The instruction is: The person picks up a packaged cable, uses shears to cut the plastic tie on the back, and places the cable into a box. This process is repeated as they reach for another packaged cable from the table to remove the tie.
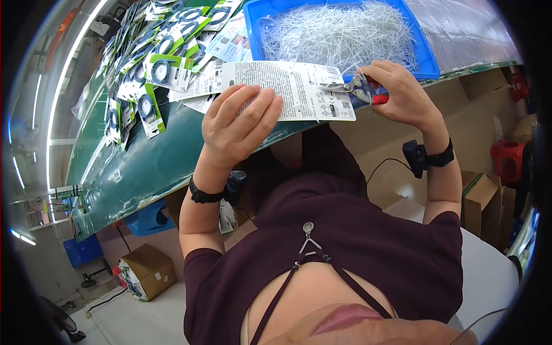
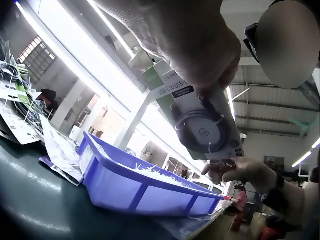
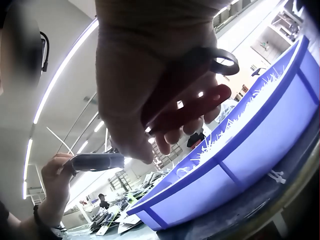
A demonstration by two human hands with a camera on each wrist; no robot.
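My left hand (image 1: 240, 122) grips a flat cable package (image 1: 287, 89) just above the table's near edge, fingers over its printed white back. In the left wrist view its front (image 2: 200, 117) shows a coiled USB-C cable under a green header. My right hand (image 1: 398, 92) holds red-handled snips (image 1: 357, 89), fingers curled round the handles (image 3: 195, 107). The metal blades point left and meet the package's right edge. In the right wrist view the package (image 3: 95, 161) appears edge-on in the left hand (image 3: 55, 175).
A blue bin (image 1: 428, 60) of white plastic ties stands behind the hands. Several green-and-white cable packages (image 1: 161, 54) lie piled at the back left of the green table (image 1: 149, 161). Cardboard boxes (image 1: 146, 270) stand on the floor below.
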